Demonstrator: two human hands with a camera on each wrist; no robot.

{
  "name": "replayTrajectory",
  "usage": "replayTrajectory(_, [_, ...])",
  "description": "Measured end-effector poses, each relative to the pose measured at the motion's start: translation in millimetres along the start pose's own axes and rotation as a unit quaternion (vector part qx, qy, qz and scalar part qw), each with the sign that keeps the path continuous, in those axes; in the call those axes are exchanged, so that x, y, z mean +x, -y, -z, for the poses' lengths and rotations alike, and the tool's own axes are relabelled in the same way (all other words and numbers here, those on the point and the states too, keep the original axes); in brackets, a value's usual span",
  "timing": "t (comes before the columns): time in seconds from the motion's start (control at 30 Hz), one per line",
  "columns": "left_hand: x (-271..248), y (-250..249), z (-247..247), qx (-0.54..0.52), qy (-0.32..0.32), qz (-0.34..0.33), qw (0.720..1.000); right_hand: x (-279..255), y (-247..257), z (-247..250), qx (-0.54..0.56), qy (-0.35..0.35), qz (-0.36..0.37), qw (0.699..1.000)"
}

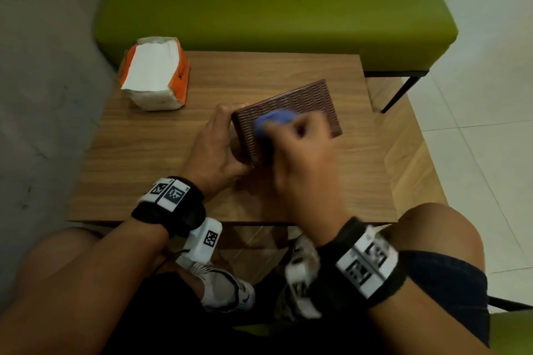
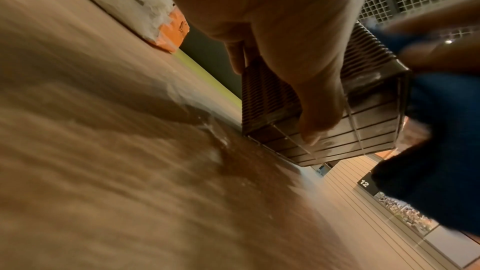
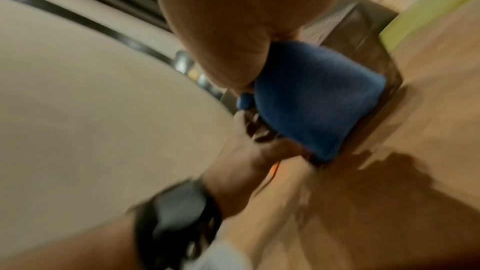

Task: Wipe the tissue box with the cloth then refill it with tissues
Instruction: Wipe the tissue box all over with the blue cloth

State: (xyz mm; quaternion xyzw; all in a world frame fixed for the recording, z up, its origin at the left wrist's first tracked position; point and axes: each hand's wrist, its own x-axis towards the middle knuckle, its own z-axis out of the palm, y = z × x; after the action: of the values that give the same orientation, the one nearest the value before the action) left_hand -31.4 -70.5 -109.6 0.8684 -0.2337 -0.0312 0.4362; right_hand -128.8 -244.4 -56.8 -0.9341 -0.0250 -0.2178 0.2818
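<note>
Both hands busy: left hand (image 1: 215,147) grips tissue box (image 1: 300,106) at its near-left corner, right hand (image 1: 302,147) clutches cloth (image 1: 274,121) on the box top. Keep box pinned, wipe full strokes. Tissue pack (image 1: 155,75) beyond left hand.

tissue box (image 1: 288,115) mid-table (image 1: 144,153); tissue pack (image 1: 154,73) far left; bench (image 1: 274,3) behind.

A wooden counter (image 1: 144,158) stands just before a green bench (image 1: 274,3) with black legs, on a pale tiled floor (image 1: 490,95), a grey wall (image 1: 43,81) to one side, and what look like white shoes (image 1: 227,288) beneath.
</note>
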Motion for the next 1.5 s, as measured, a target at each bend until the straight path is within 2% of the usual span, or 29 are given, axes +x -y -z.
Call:
replayTrajectory(0.07, [-1.3, 1.0, -0.3, -0.009, -0.011, 0.001, 1.0, -18.6, 18.4, -7.8, -0.007, 0.077, 0.066, 0.995])
replayTrajectory(0.1, [-2.2, 2.5, -0.9, -0.003, -0.014, -0.007, 1.0, -20.0, 14.1, -5.8, -0.004, 0.085, 0.072, 0.994])
replayTrajectory(0.13, [-2.9, 4.1, -0.7, 0.003, -0.013, -0.015, 1.0, -17.3, 3.3, -1.9, 0.003, 0.067, 0.062, 0.996])
replayTrajectory(0.2, [-3.7, 3.3, -0.3, 0.015, -0.005, -0.018, 1.0, -6.0, -26.5, 11.5, 0.018, -0.017, -0.011, 1.0])
replayTrajectory(0.27, [-2.5, 0.2, -2.3, 0.019, -0.006, -0.013, 1.0, 5.2, -45.3, 22.9, 0.039, -0.106, -0.105, 0.988])
replayTrajectory(0.3, [-1.9, -1.5, -3.9, 0.016, -0.01, -0.011, 1.0, 6.9, -43.8, 22.8, 0.036, -0.121, -0.124, 0.984])
replayTrajectory(0.37, [-0.5, -3.6, -5.4, -0.004, -0.015, -0.002, 1.0, 2.2, -19.0, 11.6, 0.018, -0.078, -0.083, 0.993])
replayTrajectory(0.47, [0.9, -1.6, -5.7, -0.037, -0.02, -0.01, 0.999, -17.2, 19.0, -7.1, 0.048, 0.087, -0.004, 0.995])
replayTrajectory(0.5, [0.3, 0.3, -5.6, -0.037, -0.023, -0.015, 0.999, -19.6, 17.3, -5.9, 0.047, 0.101, 0.009, 0.994])
replayTrajectory(0.57, [-1.1, 2.7, -4.6, -0.025, -0.025, -0.009, 0.999, -14.4, -3.4, 4.1, 0.025, 0.046, 0.016, 0.998])
replayTrajectory(0.67, [-2.0, 3.1, -7.4, -0.01, -0.023, -0.008, 1.0, 3.9, -41.3, 22.0, 0.027, -0.088, -0.084, 0.992])
replayTrajectory(0.7, [-1.8, 2.9, -9.7, -0.011, -0.025, -0.012, 1.0, 8.1, -43.2, 22.9, 0.029, -0.111, -0.106, 0.988])
replayTrajectory(0.73, [-1.5, 1.8, -11.4, -0.017, -0.03, -0.011, 0.999, 9.1, -37.3, 19.9, 0.022, -0.106, -0.11, 0.988])
replayTrajectory(0.83, [0.3, -1.2, -14.6, -0.069, -0.042, 0.011, 0.997, -4.3, -4.6, 2.8, 0.015, 0.011, 0.002, 1.0])
replayTrajectory(0.9, [0.2, -2.2, -16.0, -0.086, -0.049, 0.018, 0.995, -12.6, 0.4, 2.5, 0.032, 0.049, 0.035, 0.998])
replayTrajectory(1.03, [-2.6, 4.8, -19.9, -0.069, -0.066, 0.013, 0.995, 2.9, -27.5, 30.6, 0.11, -0.048, -0.09, 0.989])
replayTrajectory(1.07, [-3.5, 5.9, -21.0, -0.062, -0.07, 0.013, 0.996, 8.2, -35.3, 39.4, 0.127, -0.055, -0.113, 0.984])
replayTrajectory(1.13, [-4.7, 8.3, -22.8, -0.061, -0.076, 0.015, 0.995, 16.0, -42.0, 50.3, 0.153, -0.024, -0.136, 0.979])
replayTrajectory(1.2, [-4.1, 8.0, -22.9, -0.073, -0.07, 0.005, 0.995, 16.9, -33.4, 47.4, 0.122, 0.031, -0.096, 0.987])
replayTrajectory(1.3, [-2.5, 7.5, -21.1, -0.103, -0.059, -0.029, 0.993, 3.0, -4.3, 23.5, 0.037, 0.11, 0.005, 0.993])
replayTrajectory(1.37, [-2.9, 8.2, -17.0, -0.099, -0.051, -0.027, 0.993, -1.7, 3.1, 15.2, 0.003, 0.129, 0.066, 0.989])
replayTrajectory(1.43, [-2.5, 6.8, -11.0, -0.085, -0.041, -0.009, 0.996, 8.0, -14.8, 19.1, -0.003, 0.08, 0.037, 0.996])
replayTrajectory(1.5, [-1.6, 4.7, -4.6, -0.072, -0.019, 0.003, 0.997, 22.1, -43.1, 29.1, 0.022, -0.012, -0.056, 0.998])
